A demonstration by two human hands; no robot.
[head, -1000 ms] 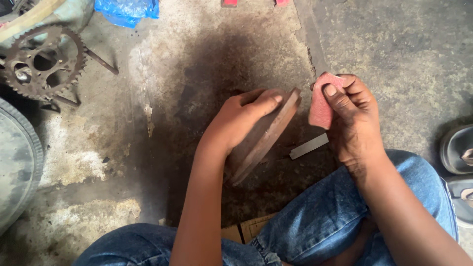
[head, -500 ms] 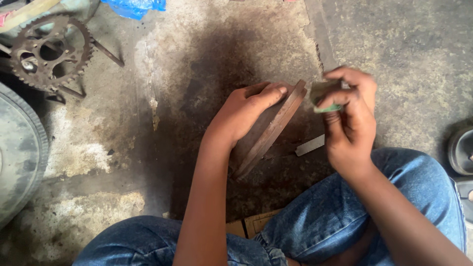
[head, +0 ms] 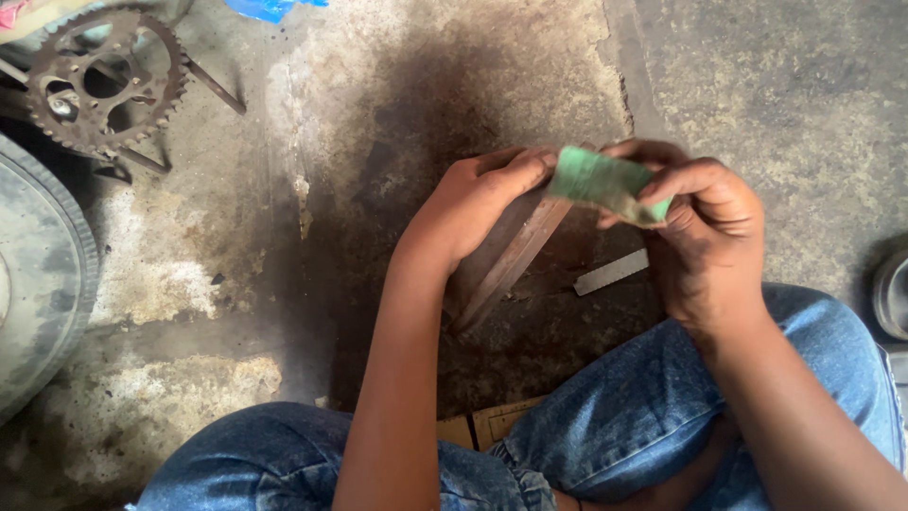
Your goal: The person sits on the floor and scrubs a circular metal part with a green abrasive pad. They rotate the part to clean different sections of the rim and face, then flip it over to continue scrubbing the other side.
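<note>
My left hand (head: pixel 473 203) grips a rusty brown metal disc (head: pixel 511 260) that stands on its edge on the stained concrete floor, tilted to the right. My right hand (head: pixel 705 227) pinches a small folded sheet (head: pixel 601 182), green on the side now showing, and holds it at the disc's upper rim. A flat grey metal strip (head: pixel 612 273) lies on the floor just behind the disc, below my right hand. My knees in blue jeans (head: pixel 653 407) fill the bottom of the view.
A rusty toothed sprocket (head: pixel 104 80) with a crank arm lies at the top left. Part of a tyre (head: pixel 47 274) curves along the left edge. A scrap of blue plastic (head: pixel 270 8) sits at the top. A round dark object (head: pixel 889 293) shows at the right edge.
My right hand has turned the sheet from its pink side to its green side and brought it left onto the disc's upper rim. The view has shifted slightly.
</note>
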